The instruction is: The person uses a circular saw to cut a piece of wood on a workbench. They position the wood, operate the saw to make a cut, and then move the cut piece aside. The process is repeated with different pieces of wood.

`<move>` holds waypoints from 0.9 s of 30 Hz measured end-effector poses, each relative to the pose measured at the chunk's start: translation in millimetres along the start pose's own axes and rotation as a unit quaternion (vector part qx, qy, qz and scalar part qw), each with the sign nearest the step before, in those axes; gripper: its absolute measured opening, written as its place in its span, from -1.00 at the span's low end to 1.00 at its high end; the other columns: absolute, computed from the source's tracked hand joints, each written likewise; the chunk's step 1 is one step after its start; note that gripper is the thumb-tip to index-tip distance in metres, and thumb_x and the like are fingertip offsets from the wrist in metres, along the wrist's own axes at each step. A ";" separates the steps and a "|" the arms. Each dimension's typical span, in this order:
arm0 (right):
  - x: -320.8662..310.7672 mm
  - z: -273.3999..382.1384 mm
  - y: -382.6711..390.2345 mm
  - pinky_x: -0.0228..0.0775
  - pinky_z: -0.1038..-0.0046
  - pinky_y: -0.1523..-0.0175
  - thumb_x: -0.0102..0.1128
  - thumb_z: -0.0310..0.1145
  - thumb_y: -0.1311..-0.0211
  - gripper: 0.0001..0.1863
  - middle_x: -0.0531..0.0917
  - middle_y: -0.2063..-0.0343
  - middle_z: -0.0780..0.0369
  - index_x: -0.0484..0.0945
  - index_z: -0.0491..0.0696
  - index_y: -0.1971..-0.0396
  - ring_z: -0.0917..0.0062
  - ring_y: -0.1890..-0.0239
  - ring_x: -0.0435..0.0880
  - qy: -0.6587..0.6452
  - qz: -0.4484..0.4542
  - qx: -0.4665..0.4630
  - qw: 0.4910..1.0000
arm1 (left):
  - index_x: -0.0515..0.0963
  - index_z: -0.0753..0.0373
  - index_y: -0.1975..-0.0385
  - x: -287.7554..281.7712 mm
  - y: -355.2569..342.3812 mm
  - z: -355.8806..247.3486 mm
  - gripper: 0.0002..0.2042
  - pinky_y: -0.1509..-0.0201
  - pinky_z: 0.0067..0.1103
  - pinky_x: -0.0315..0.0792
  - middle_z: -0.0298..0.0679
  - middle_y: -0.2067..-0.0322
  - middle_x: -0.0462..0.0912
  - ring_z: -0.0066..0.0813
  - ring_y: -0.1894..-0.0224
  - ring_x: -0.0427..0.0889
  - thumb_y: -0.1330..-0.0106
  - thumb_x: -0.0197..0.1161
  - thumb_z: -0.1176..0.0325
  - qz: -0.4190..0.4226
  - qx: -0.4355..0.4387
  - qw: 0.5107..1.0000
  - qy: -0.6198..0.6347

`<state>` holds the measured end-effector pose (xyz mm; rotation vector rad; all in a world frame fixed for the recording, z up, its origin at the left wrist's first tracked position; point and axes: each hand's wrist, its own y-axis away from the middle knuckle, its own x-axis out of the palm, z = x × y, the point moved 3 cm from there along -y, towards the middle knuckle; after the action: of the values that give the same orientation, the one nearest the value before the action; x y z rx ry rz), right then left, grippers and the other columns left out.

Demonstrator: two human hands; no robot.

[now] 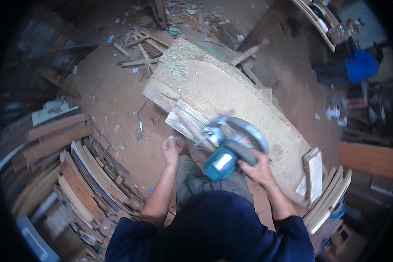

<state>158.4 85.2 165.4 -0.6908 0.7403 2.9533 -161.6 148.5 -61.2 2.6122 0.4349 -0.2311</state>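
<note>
A cordless circular saw, teal and silver, is held by my right hand, its fingers closed round the dark handle. The blurred saw is over the right part of a pale grooved board at the near edge of a sawdust-covered work slab. My left hand is just below that board, left of the saw, with its fingers curled; whether they hold something is too small to tell.
Stacked boards curve along the lower left, with more planks at the right. Loose timber offcuts and scraps lie beyond the slab. A person in blue is at the upper right, near a wooden shelf.
</note>
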 end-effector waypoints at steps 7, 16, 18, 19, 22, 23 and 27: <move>-162.7 -31.2 81.8 0.56 0.51 0.48 0.11 -0.08 -0.32 -0.16 0.61 0.24 0.12 0.01 -0.08 -0.49 0.53 0.43 0.59 -0.292 -0.070 -0.042 0.953 | 0.61 0.30 0.28 69.3 236.4 -284.6 -0.76 -0.11 -0.36 0.47 -0.24 0.33 0.68 -0.40 0.17 0.64 -0.50 0.09 0.27 0.423 0.097 0.839 0.329; -245.5 -136.8 12.0 0.41 0.32 -0.26 0.11 -0.33 -0.36 -0.55 0.59 -0.11 -0.08 0.49 -0.17 -0.20 0.15 -0.15 0.61 0.334 -0.024 -0.028 0.942 | 0.59 0.32 0.52 74.1 367.0 -370.7 -0.73 0.42 -0.39 0.32 -0.25 0.63 0.52 -0.40 0.60 0.47 -0.39 0.17 0.30 0.666 0.324 0.507 0.441; -225.7 -165.6 -1.8 0.49 0.21 -0.17 0.12 -0.28 -0.30 -0.58 0.65 0.06 -0.13 0.58 -0.17 -0.09 0.03 -0.02 0.65 0.472 0.045 0.021 0.880 | 0.61 0.25 0.30 49.2 358.1 -314.7 -0.82 -0.11 -0.19 0.48 -0.20 0.29 0.63 -0.30 0.17 0.65 -0.45 0.22 0.27 0.609 0.285 0.675 0.304; -226.0 -223.8 -17.4 0.53 0.15 -0.10 0.10 -0.27 -0.29 -0.64 0.68 0.14 -0.10 0.61 -0.14 0.01 0.00 0.07 0.68 0.512 0.060 0.036 0.856 | 0.60 0.28 0.27 50.3 348.0 -285.0 -0.83 -0.06 -0.33 0.48 -0.23 0.27 0.63 -0.37 0.15 0.63 -0.43 0.25 0.29 0.597 0.233 0.720 0.267; -187.7 -349.5 -33.5 0.57 0.03 0.06 0.04 -0.30 -0.28 -0.74 0.70 0.28 -0.10 0.64 -0.09 0.20 -0.01 0.21 0.72 0.554 0.091 -0.003 0.827 | 0.58 0.32 0.13 83.1 294.5 -172.8 -0.80 -0.02 -0.54 0.46 -0.28 0.21 0.64 -0.53 0.08 0.60 -0.45 0.21 0.31 0.408 -0.059 0.885 0.216; -169.1 -372.5 -30.6 0.57 0.03 0.07 0.04 -0.32 -0.27 -0.75 0.70 0.29 -0.10 0.62 -0.11 0.18 -0.01 0.21 0.72 0.549 0.100 0.028 0.829 | 0.57 0.32 0.06 101.2 268.4 -120.2 -0.77 -0.04 -0.56 0.45 -0.28 0.16 0.65 -0.54 0.07 0.59 -0.46 0.20 0.29 0.316 -0.066 0.930 0.176; -111.8 -410.7 -25.3 0.57 0.08 0.03 0.02 -0.41 -0.23 -0.72 0.71 0.31 -0.09 0.56 -0.13 0.09 -0.01 0.21 0.73 0.540 0.099 0.087 0.831 | 0.43 0.34 -0.21 137.5 178.4 39.3 -0.55 -0.26 -0.45 0.36 -0.16 -0.05 0.62 -0.35 -0.12 0.55 -0.46 0.18 0.15 0.142 -0.138 0.970 0.139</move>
<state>432.4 -68.7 -122.8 -2.4163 1.1035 2.3302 25.0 16.7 -51.3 2.3968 0.1637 0.2770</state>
